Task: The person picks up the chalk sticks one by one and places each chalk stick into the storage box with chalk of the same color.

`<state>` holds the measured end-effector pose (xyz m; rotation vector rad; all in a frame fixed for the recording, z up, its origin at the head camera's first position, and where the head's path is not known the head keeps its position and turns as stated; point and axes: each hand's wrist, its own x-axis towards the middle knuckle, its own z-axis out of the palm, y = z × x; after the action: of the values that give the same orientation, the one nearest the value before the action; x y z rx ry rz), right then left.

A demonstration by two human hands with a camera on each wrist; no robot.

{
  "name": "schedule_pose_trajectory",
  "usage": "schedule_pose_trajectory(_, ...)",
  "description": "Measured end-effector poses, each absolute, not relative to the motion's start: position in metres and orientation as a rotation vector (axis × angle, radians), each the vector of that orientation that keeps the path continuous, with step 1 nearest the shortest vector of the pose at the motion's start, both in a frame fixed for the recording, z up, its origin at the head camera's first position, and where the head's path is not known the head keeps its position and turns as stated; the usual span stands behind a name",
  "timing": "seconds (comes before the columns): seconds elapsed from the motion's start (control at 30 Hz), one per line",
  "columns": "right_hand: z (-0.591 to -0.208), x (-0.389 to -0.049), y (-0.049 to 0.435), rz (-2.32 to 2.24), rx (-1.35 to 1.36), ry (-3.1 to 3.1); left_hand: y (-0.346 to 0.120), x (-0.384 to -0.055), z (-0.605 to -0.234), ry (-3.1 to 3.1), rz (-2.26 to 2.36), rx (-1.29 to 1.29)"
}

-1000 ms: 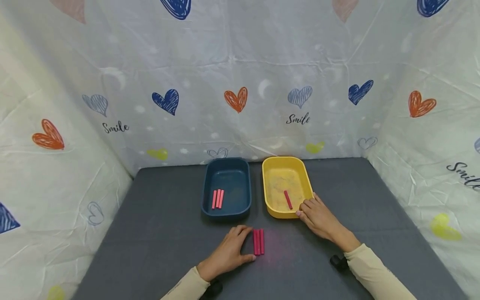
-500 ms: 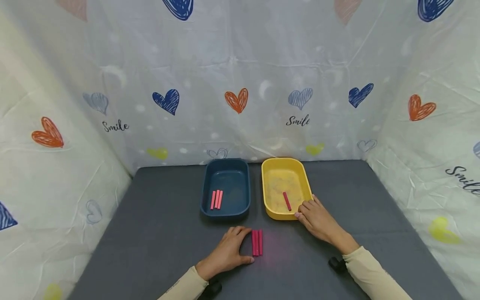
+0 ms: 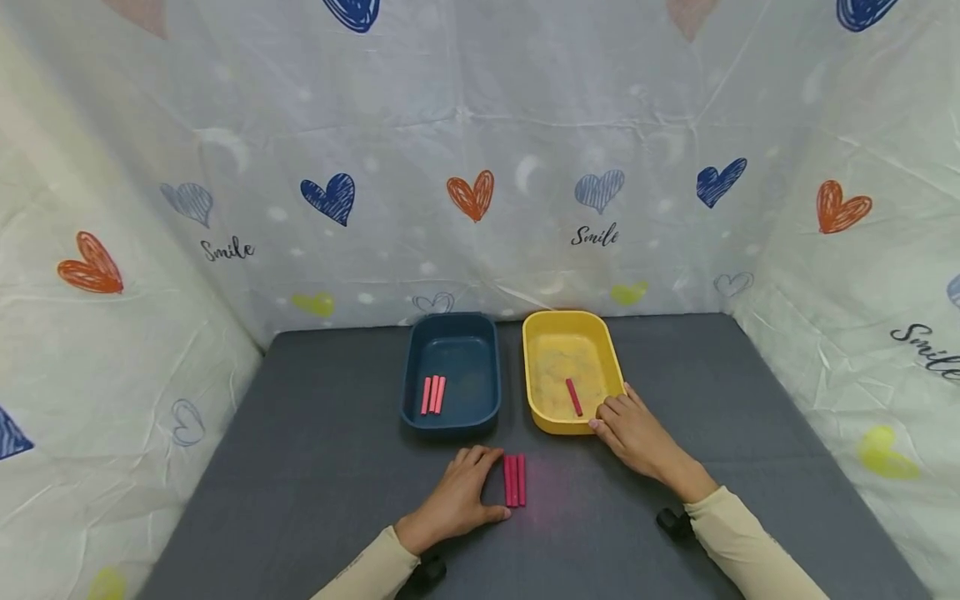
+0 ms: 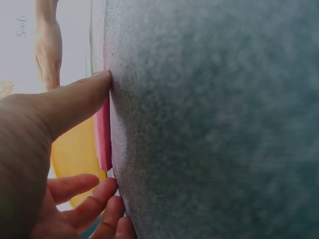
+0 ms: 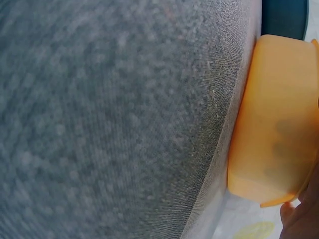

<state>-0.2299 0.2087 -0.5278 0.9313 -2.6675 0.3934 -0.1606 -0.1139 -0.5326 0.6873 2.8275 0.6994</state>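
Three dark pink chalk sticks point(image 3: 514, 481) lie side by side on the grey cloth. Just left of them is my left hand point(image 3: 453, 504), thumb and fingers spread apart, fingertips low at the cloth; the wrist view shows the thumb point(image 4: 82, 97) and fingers at either end of the pink row point(image 4: 103, 137), with nothing pinched. My right hand point(image 3: 637, 437) holds the near right corner of the yellow tray point(image 3: 542, 408), fingers over the rim. One dark red stick point(image 3: 574, 397) lies in that tray. In the right wrist view, the hand point(image 5: 304, 214) shows only partly beside the tray's wall point(image 5: 271, 124).
A dark blue tray point(image 3: 491, 400) stands left of the yellow one and holds three lighter pink sticks point(image 3: 432, 395). Both trays are at the back of the grey table point(image 3: 315, 467). A white curtain point(image 3: 405, 242) printed with hearts encloses the table at the back and sides.
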Motion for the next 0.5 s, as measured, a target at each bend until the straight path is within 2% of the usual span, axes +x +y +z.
schedule_pose_trajectory(0.5,-0.5263,-0.2308,0.2089,0.372,0.921,-2.678,-0.112,-0.1645,-0.5306,2.833,0.724,0.716)
